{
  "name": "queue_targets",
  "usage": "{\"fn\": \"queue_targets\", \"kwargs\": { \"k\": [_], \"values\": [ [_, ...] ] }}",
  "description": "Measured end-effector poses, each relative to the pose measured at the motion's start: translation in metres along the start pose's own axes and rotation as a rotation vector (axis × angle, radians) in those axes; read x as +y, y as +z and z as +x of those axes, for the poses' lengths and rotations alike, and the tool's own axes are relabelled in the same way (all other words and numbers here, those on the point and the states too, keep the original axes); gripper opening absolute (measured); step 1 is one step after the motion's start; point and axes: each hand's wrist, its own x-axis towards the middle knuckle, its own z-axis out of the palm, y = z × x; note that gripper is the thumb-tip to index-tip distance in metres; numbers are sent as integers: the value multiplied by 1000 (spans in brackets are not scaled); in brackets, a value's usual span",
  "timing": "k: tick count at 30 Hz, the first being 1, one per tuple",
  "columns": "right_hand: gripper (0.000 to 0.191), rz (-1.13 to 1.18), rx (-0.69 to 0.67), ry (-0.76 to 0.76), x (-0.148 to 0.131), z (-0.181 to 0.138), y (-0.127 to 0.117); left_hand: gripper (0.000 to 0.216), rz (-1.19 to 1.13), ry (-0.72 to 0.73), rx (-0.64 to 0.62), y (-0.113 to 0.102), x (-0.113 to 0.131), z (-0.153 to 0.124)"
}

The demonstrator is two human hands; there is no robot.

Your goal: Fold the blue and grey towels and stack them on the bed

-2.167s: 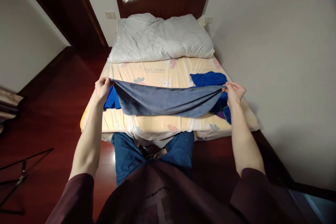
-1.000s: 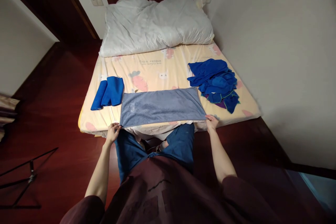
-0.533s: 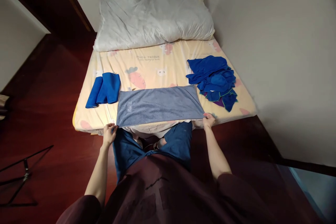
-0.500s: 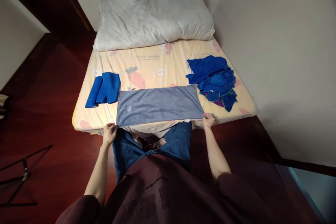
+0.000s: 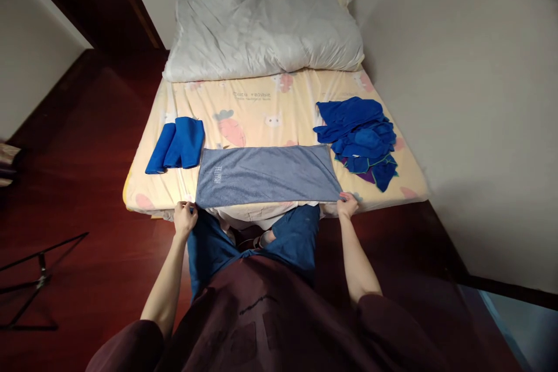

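Observation:
A grey-blue towel [image 5: 268, 174] lies spread flat along the front edge of the bed, with pale lettering near its left end. My left hand [image 5: 185, 217] pinches its near left corner, and my right hand [image 5: 347, 204] pinches its near right corner. Left of the towel are two blue folded or rolled cloths [image 5: 176, 144], lying side by side. To the right sits a loose heap of blue cloths [image 5: 357, 133], with a bit of purple and green edging showing at its near side.
A white quilt [image 5: 265, 29] lies bunched at the head of the bed [image 5: 253, 110], whose yellow sheet has carrot and rabbit prints. A wall [image 5: 457, 99] runs close on the right. Black stand legs [image 5: 41, 279] rest on the red floor at left.
The view has shifted slightly, so the bed appears a little further right. Both hands keep their hold on the towel's near corners, and the towel lies as before.

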Motion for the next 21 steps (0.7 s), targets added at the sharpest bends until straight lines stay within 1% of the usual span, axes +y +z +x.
{"fn": "queue_targets", "kwargs": {
  "k": [1, 3, 5, 6, 8, 10, 12, 14, 17, 19, 21],
  "values": [
    [20, -42, -2, -26, -3, -3, 0, 24, 26, 9, 20, -1, 4, 0],
    [26, -181, -4, -126, -12, -12, 4, 27, 50, 48, 58, 0, 17, 3],
    [33, -330, -40, -272, -28, -24, 15, 32, 30, 128, 59, 4, 37, 9],
    [36, -378, -84, -350, -38, -32, 23, 35, 11, 180, 40, 9, 49, 13],
    [39, -399, -211, -489, -62, -49, 44, 42, -20, 286, -22, 21, 77, 22],
    [43, -383, -366, -613, -88, -68, 71, 49, -35, 371, -91, 37, 106, 32],
    [48, -372, -520, -705, -113, -88, 100, 54, -37, 413, -149, 55, 131, 41],
    [53, -376, -644, -783, -134, -105, 129, 58, -33, 418, -199, 72, 150, 51],
    [58, -421, -775, -872, -150, -119, 169, 63, -1, 404, -243, 89, 163, 65],
    [59, -474, -838, -861, -152, -118, 190, 67, 28, 391, -239, 94, 163, 76],
    [60, -517, -865, -832, -148, -109, 205, 71, 46, 368, -223, 95, 158, 89]
  ]
}}
